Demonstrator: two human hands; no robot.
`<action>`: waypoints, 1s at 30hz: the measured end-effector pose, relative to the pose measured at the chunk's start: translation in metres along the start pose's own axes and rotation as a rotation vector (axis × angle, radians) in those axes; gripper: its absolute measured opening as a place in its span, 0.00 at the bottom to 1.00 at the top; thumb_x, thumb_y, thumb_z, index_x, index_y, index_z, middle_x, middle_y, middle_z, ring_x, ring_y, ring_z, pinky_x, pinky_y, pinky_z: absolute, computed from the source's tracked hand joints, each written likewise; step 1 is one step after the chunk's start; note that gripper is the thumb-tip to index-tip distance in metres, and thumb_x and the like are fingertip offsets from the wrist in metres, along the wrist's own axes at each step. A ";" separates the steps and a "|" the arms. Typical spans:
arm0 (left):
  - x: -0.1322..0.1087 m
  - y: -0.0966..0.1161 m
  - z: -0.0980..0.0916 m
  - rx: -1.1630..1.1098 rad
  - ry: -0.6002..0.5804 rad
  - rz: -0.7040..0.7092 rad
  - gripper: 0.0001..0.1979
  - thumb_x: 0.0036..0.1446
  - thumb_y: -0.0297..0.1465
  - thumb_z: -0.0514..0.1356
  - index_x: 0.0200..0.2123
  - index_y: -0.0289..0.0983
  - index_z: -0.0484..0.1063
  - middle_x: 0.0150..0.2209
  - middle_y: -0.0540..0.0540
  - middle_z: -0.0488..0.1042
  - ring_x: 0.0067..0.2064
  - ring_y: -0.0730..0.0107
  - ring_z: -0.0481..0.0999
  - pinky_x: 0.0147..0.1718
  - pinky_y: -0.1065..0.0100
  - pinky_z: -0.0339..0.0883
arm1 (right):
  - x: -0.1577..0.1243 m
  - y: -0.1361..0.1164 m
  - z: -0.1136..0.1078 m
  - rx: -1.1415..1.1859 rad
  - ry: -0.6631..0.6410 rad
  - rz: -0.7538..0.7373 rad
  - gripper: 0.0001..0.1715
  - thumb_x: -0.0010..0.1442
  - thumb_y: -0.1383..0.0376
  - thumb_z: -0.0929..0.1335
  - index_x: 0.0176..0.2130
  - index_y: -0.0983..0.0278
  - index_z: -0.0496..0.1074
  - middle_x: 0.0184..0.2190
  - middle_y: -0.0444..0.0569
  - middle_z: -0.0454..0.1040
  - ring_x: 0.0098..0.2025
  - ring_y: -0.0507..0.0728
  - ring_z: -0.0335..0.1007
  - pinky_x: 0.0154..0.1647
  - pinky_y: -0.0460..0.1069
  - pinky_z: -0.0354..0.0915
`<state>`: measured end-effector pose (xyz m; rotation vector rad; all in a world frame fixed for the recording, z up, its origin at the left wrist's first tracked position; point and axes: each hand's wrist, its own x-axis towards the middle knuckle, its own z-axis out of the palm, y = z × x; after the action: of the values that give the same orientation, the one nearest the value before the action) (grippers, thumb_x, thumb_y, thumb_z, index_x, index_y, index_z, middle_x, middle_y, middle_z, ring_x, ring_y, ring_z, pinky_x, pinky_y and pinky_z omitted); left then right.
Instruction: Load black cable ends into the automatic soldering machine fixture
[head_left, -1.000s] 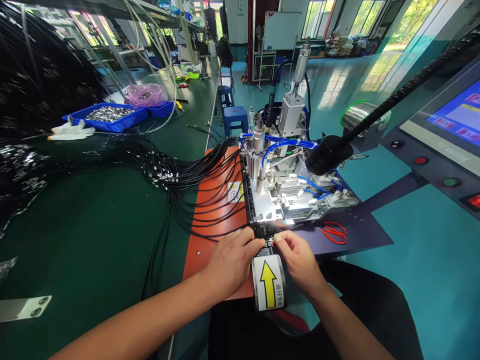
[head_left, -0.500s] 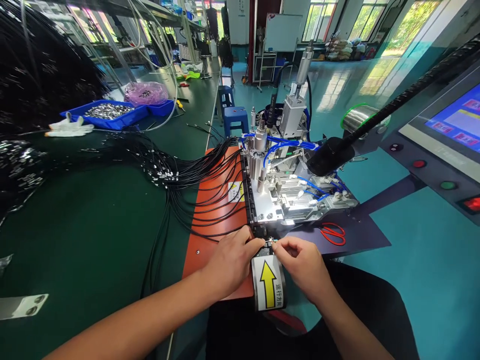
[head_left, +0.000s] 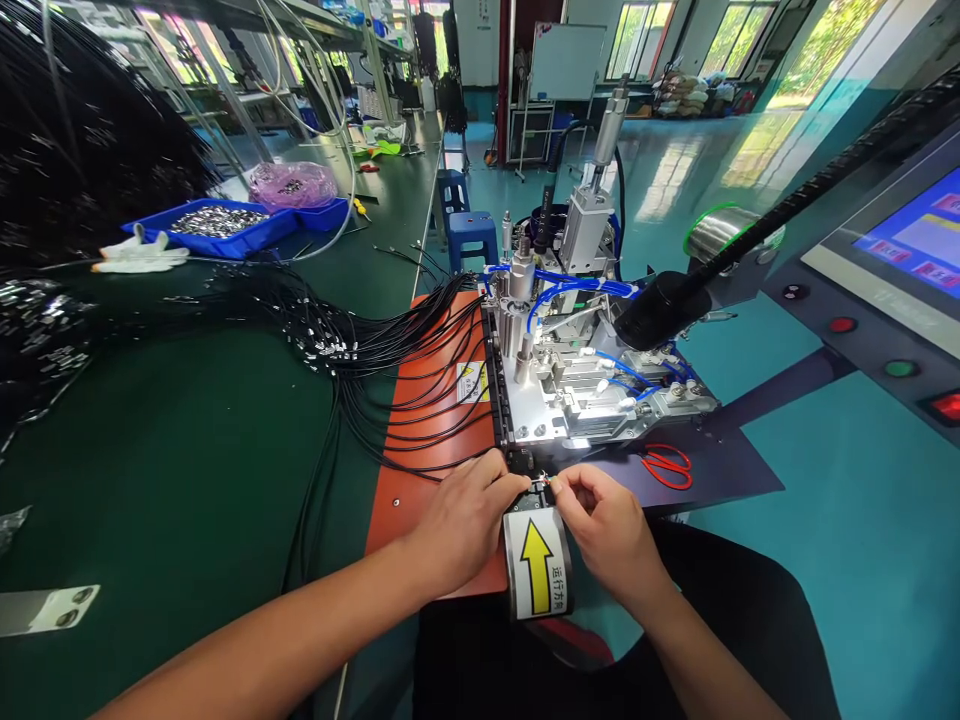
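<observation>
At the near end of the machine (head_left: 600, 400), my left hand (head_left: 472, 510) is closed with thumb and fingertips together over the end of a black cable (head_left: 409, 470). Just to the right, my right hand (head_left: 604, 525) pinches the thin wires (head_left: 545, 480) that come out of that cable end. Both sets of fingertips are almost touching, right above a round guard (head_left: 538, 570) with a yellow arrow. More black cables run from a bundle (head_left: 319, 335) across the orange plate (head_left: 442, 400) into the machine's side. Fingers hide most of the held cable end.
Red-handled scissors (head_left: 667, 467) lie on the dark plate right of my right hand. A black lamp arm (head_left: 664, 312) hangs over the machine. A control panel (head_left: 892, 310) stands at right. Blue trays (head_left: 225, 240) with metal parts and a white glove (head_left: 141, 250) are on the green table.
My right hand has shifted slightly to the right, away from my left fingertips, and the thin wires show more between them. My left hand stays in place.
</observation>
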<state>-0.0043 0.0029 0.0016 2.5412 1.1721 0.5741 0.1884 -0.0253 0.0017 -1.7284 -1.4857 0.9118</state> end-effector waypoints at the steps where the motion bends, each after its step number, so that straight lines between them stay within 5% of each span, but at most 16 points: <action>1: 0.000 0.000 0.000 -0.008 0.005 0.003 0.12 0.62 0.23 0.54 0.47 0.41 0.71 0.39 0.48 0.68 0.40 0.68 0.68 0.37 0.68 0.63 | 0.000 0.001 0.000 -0.004 0.003 -0.007 0.12 0.63 0.59 0.65 0.31 0.61 0.72 0.26 0.43 0.73 0.28 0.55 0.68 0.29 0.48 0.60; 7: -0.001 -0.002 0.003 -0.008 0.022 0.032 0.12 0.62 0.23 0.54 0.47 0.40 0.70 0.38 0.48 0.68 0.40 0.67 0.68 0.37 0.68 0.63 | 0.004 0.008 -0.005 0.004 -0.025 -0.004 0.14 0.64 0.56 0.64 0.31 0.61 0.72 0.27 0.45 0.74 0.29 0.56 0.69 0.30 0.49 0.62; 12: -0.001 -0.003 0.003 0.011 0.021 0.041 0.13 0.62 0.22 0.54 0.47 0.40 0.70 0.38 0.48 0.68 0.39 0.68 0.68 0.36 0.68 0.62 | 0.014 0.005 -0.013 0.022 -0.099 -0.085 0.15 0.66 0.58 0.63 0.40 0.60 0.77 0.39 0.49 0.78 0.42 0.59 0.72 0.43 0.51 0.65; 18: 0.000 -0.004 0.003 0.003 0.021 0.053 0.13 0.62 0.22 0.53 0.47 0.40 0.70 0.39 0.47 0.68 0.40 0.67 0.68 0.37 0.68 0.63 | 0.017 0.000 -0.014 0.109 -0.148 -0.120 0.13 0.66 0.60 0.64 0.41 0.60 0.78 0.42 0.48 0.78 0.45 0.58 0.73 0.48 0.52 0.65; 30: 0.000 -0.002 0.002 0.016 0.015 0.046 0.12 0.62 0.23 0.54 0.46 0.39 0.71 0.38 0.47 0.68 0.39 0.67 0.68 0.37 0.68 0.64 | 0.013 -0.005 -0.013 -0.060 -0.047 -0.259 0.09 0.63 0.62 0.65 0.35 0.60 0.75 0.30 0.46 0.72 0.31 0.56 0.68 0.32 0.50 0.62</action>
<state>-0.0043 0.0040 -0.0010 2.5874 1.1304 0.5984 0.1980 -0.0125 0.0120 -1.5195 -1.7353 0.7825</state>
